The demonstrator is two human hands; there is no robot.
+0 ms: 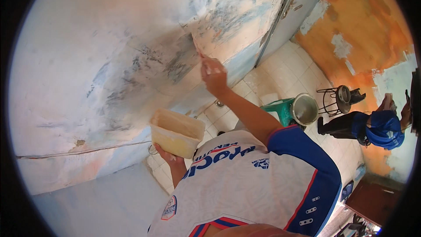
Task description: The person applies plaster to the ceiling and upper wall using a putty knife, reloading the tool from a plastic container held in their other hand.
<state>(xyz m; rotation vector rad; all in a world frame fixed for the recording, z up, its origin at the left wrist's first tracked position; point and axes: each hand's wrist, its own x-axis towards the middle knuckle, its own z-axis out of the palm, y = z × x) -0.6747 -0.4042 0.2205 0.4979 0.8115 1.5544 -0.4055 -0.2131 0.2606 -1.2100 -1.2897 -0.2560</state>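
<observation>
My left hand [172, 154] supports a cream plastic tub [175, 142] from below, its fingers wrapped round the base. The tub is tilted, and pale smears coat its walls. My right hand [214, 73] is closed round the handle of a putty knife [197, 46], seen almost edge-on. Its blade meets the wall [144, 22] at a patch of dark grey streaks. Whitish residue marks the fingers of my right hand. Around the blade the wall is mottled pale pink, blue and grey.
A green container [279, 109] and a grey bucket [305, 109] stand on the tiled floor [280, 72] at my right. Beyond them are a black stool [337, 101] and a co-worker in blue [383, 129], facing an orange wall [364, 26]. A grey door [302, 4] interrupts the wall.
</observation>
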